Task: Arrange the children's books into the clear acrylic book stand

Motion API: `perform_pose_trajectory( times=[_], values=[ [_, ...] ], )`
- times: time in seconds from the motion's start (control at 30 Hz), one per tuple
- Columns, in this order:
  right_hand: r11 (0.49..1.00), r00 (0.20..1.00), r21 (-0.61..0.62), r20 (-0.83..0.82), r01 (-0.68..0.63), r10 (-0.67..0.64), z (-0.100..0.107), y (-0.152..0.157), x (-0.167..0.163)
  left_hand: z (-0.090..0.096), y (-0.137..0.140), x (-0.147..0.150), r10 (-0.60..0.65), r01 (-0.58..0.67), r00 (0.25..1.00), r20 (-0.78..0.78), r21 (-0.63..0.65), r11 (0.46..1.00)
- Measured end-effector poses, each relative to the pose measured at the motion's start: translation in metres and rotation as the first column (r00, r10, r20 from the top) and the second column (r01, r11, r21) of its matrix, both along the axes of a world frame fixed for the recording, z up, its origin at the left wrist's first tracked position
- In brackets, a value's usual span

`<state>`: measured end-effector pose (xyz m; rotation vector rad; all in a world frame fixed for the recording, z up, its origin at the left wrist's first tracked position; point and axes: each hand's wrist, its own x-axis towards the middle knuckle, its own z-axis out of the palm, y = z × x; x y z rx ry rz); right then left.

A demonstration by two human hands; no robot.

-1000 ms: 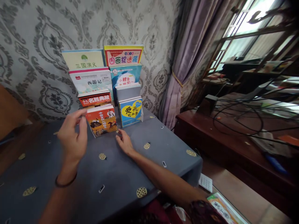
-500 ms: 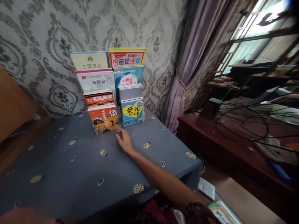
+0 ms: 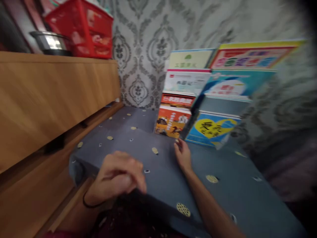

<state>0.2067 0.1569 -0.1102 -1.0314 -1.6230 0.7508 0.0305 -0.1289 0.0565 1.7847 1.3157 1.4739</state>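
Note:
Two stepped stacks of upright books stand side by side on the blue-grey tablecloth (image 3: 138, 142). An orange book (image 3: 170, 124) fronts the left stack, and a blue book with a yellow heart (image 3: 213, 130) fronts the right one. My right hand (image 3: 182, 154) rests on the cloth just before the gap between the stacks, fingers loosely apart, holding nothing visible. Nearer to me, my left hand (image 3: 121, 175) hovers over the table's front edge, fingers curled in and blurred, with nothing seen in it. A dark band circles its wrist.
A wooden cabinet (image 3: 56, 102) runs along the left side, with a red plastic basket (image 3: 86, 29) and a metal pot (image 3: 53, 43) on top. Patterned wallpaper (image 3: 160, 43) lies behind the books. The right edge of view is dark and blurred.
The view has swung left, bringing the cabinet and basket in. My left hand has come up into view from the lower left. My right hand stays by the books.

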Motion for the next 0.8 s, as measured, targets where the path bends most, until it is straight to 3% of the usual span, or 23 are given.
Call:
perform_pose_trajectory(
  times=[0.1,0.17,0.23,0.3,0.37,0.4,0.47,0.57,0.8],
  values=[
    [1.0,1.0,0.002,0.03,-0.002,0.002,-0.004,0.004,-0.001,-0.009,0.004,-0.023,0.228,-0.223,0.972,0.057,-0.088,0.971],
    [1.0,0.999,-0.001,0.05,-0.005,0.005,-0.004,0.004,-0.001,-0.024,0.005,-0.052,0.469,-0.466,0.883,-0.014,-0.145,0.873],
    [1.0,0.998,-0.009,0.067,-0.008,0.009,-0.005,0.003,0.0,-0.043,-0.005,-0.087,0.704,-0.727,0.684,-0.191,-0.092,0.68],
    [1.0,0.997,-0.019,0.083,-0.008,0.01,-0.005,0.002,0.0,-0.06,-0.023,-0.122,0.835,-0.905,0.381,-0.396,0.023,0.424],
    [1.0,0.995,-0.027,0.1,-0.009,0.011,-0.005,0.002,0.001,-0.071,-0.046,-0.151,0.824,-0.981,0.038,-0.565,0.134,0.138],
    [0.999,0.994,-0.03,0.108,-0.012,0.015,-0.004,0.001,0.001,-0.074,-0.057,-0.162,0.786,-0.985,-0.087,-0.612,0.171,0.024],
    [0.999,0.991,-0.032,0.13,-0.025,0.029,-0.004,0.001,0.0,-0.078,-0.075,-0.18,0.702,-0.97,-0.233,-0.673,0.211,-0.12],
    [0.999,0.988,-0.03,0.152,-0.028,0.032,-0.003,0.0,0.001,-0.079,-0.084,-0.195,0.626,-0.958,-0.284,-0.726,0.187,-0.217],
    [0.999,0.987,-0.014,0.153,-0.036,0.037,-0.002,-0.004,0.003,-0.083,-0.07,-0.217,0.647,-0.935,-0.341,-0.682,0.176,-0.307]
  ],
)
